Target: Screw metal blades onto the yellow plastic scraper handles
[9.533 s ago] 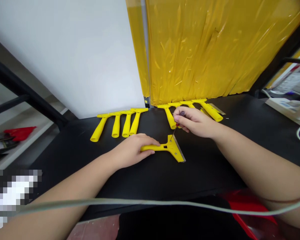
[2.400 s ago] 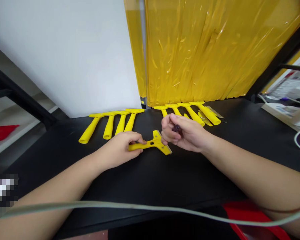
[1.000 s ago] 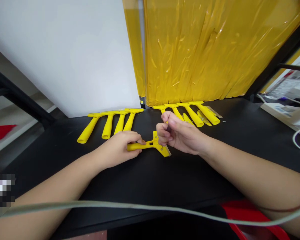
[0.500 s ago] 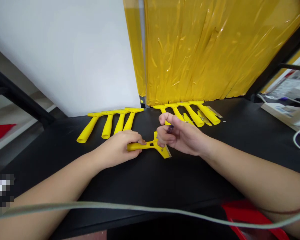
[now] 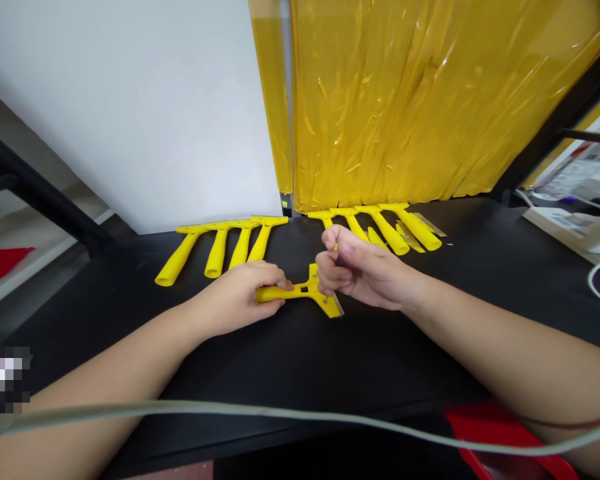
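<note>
A yellow scraper (image 5: 325,303) with a metal blade edge lies flat on the black table, its head pointing right. My left hand (image 5: 253,287) is closed round its handle. Over the scraper head is my right hand (image 5: 355,270), fingers curled round a small screwdriver (image 5: 339,261) with a dark purple handle. Most of the screwdriver is hidden by my fingers, and I cannot make out its tip. Small screws (image 5: 325,302) show on the scraper head.
Several yellow scrapers (image 5: 215,252) lie in a row at the back left. More yellow handles (image 5: 393,233) and loose yellow pieces lie at the back right, by a small screw (image 5: 450,244). A pale cable (image 5: 280,412) crosses in front. A power strip (image 5: 570,233) is far right.
My right hand's fingers have turned slightly on the screwdriver, and less of its handle shows. My left hand keeps its hold on the scraper. The view has shifted a little.
</note>
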Demonstrator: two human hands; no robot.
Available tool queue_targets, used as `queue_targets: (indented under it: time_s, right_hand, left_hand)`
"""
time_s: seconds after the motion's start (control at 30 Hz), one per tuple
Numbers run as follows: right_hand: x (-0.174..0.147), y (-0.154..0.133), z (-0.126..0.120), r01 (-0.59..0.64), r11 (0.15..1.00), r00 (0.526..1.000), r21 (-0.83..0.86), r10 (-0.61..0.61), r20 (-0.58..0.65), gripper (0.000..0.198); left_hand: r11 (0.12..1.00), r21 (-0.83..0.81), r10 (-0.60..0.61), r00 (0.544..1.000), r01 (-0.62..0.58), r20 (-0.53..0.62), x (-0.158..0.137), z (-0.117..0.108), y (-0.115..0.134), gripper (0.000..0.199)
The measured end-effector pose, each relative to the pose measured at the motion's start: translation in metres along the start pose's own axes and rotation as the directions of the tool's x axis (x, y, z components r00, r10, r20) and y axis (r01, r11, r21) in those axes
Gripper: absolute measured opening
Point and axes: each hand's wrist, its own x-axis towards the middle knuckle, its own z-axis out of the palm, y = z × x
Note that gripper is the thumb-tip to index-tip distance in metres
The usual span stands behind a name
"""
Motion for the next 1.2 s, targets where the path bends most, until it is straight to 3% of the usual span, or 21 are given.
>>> queue_targets:
  time_s: [0.13,0.23,0.37,0.63,1.2]
  right_hand:
    - [0.003,0.0,0.0,0.046,0.998,0.999,-0.041,-0.047,-0.025,0.039]
    - [0.005,0.0,-0.001,-0.004,0.998,1.0,-0.056,0.004,0.008,0.049]
    - [0.002,-0.004,0.001,-0.047,0.998,0.998,-0.035,0.046,-0.031,0.04]
    - [0.003,-0.006,0.006,0.195,0.981,0.956,-0.009,-0.192,-0.224,0.03]
    - [0.003,-0.002,0.002,0.101,0.993,0.971,-0.053,-0.11,-0.213,0.028]
  left_hand:
    - [1.0,-0.004,0.006,1.0,-0.006,-0.014,-0.001,0.001,-0.001,0.011]
    - [1.0,-0.007,-0.004,1.0,0.004,-0.011,-0.001,0.001,-0.001,0.011]
    - [1.0,0.001,0.011,1.0,-0.011,0.005,-0.001,0.0,0.0,0.012]
    - [0.997,-0.045,0.065,0.996,-0.062,0.062,-0.001,-0.001,0.006,0.01]
    - [0.995,-0.084,0.054,0.995,-0.047,0.08,0.0,-0.003,0.013,0.007]
